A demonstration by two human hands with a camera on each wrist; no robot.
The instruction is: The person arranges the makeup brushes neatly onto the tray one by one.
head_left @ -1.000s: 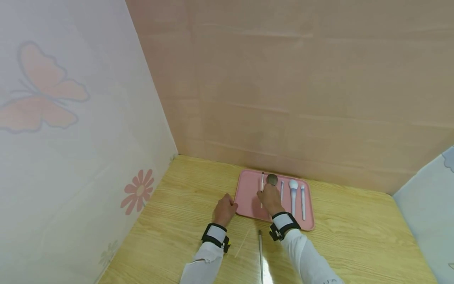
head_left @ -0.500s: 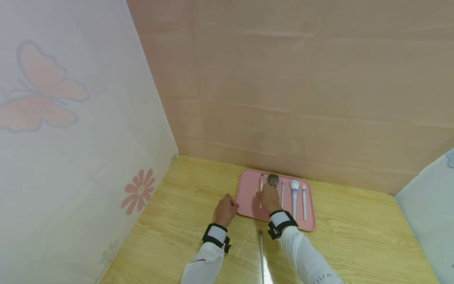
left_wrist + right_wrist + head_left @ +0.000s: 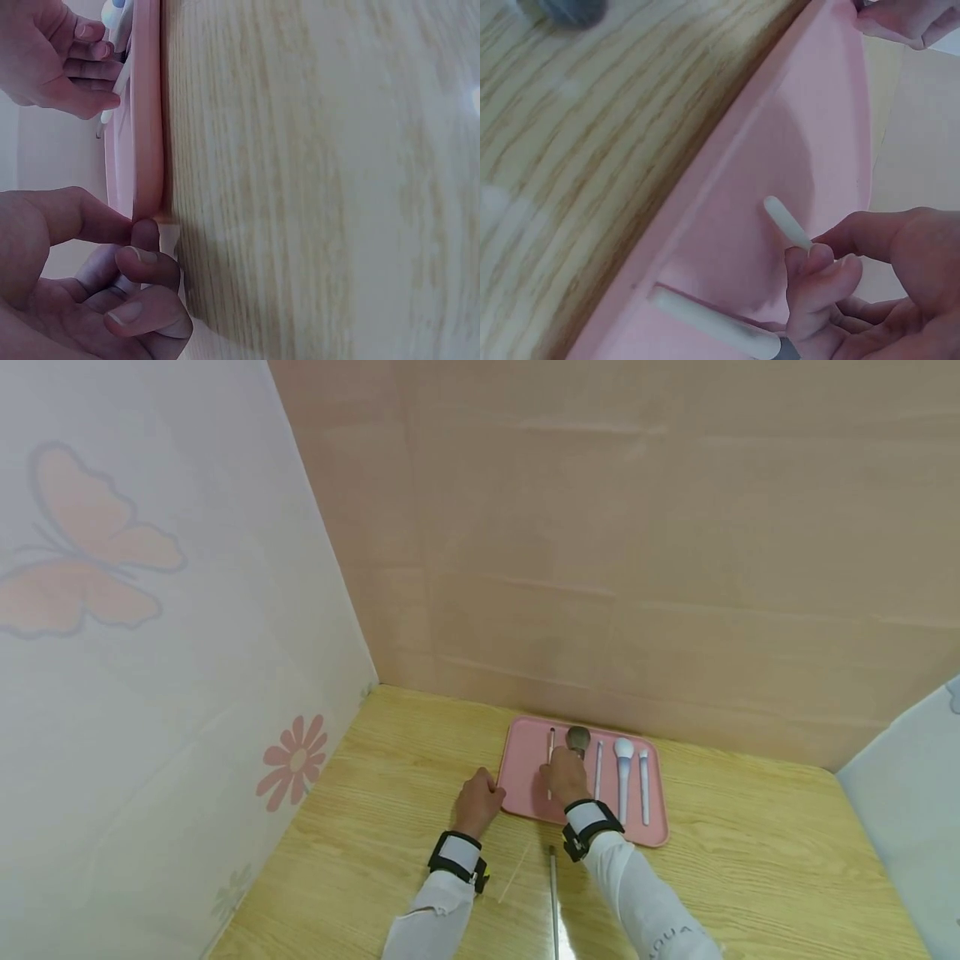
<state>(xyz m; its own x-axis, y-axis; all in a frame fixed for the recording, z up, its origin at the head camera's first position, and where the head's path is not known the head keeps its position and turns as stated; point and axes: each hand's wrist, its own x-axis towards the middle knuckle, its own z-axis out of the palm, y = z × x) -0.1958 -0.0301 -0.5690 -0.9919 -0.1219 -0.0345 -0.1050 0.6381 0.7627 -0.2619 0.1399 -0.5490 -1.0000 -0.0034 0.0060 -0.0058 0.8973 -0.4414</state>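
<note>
On the table lies a pink tray [image 3: 521, 772] holding several makeup brushes. My left hand [image 3: 477, 803] pinches the tray's near left corner between thumb and finger, as the left wrist view shows up close. My right hand [image 3: 566, 777] is over the tray and pinches a thin white-handled makeup brush [image 3: 784, 219] by its handle. Its small dark tip points toward the back wall. Beside it, partly covered by my right hand, lies a big brush with a fluffy dark head [image 3: 577, 737]; its white handle [image 3: 712, 322] rests on the tray in the right wrist view.
Right of my right hand lie a thin brush [image 3: 598, 768], a large white-headed brush [image 3: 623, 777] and a smaller brush [image 3: 644, 789], side by side on the tray. A long brush [image 3: 554, 902] lies on the wooden table [image 3: 765, 860] between my forearms. Walls stand behind and at both sides.
My right hand has shifted slightly left with the thin brush, showing more of the big dark-headed brush. My left hand stays at the tray's corner.
</note>
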